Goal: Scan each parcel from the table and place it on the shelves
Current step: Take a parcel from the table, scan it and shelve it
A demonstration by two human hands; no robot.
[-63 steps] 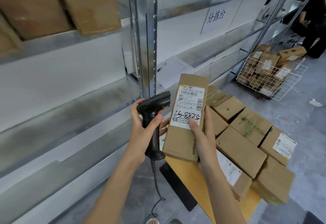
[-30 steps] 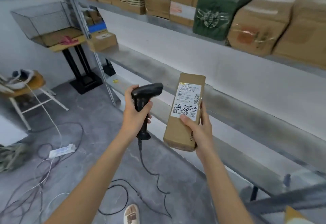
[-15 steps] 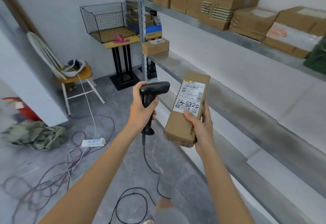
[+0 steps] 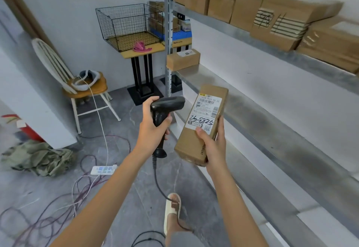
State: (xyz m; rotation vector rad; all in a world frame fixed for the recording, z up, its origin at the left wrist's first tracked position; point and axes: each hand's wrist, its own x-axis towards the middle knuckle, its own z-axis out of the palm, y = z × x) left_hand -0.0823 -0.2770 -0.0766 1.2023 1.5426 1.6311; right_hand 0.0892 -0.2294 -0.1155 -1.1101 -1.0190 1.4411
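My right hand (image 4: 212, 145) grips a long brown cardboard parcel (image 4: 202, 128), white label up, held beside the grey metal shelves (image 4: 272, 122). My left hand (image 4: 150, 128) grips a black handheld scanner (image 4: 165, 110), seemingly aimed at the label.

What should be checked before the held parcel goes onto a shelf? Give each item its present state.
1. Parcel held securely: ok, the right hand grips its lower end.
2. Scanner under control: ok, the left hand grips its handle.
3. Label readable: ok, it faces up with its barcode uncovered.
4. Scan registered: cannot tell.
5. Free space on the middle shelf: ok, bare metal lies beside the parcel; one small box sits at the far end.
6. Scanner cable clear of the foot: not ok, it runs across the sandal.
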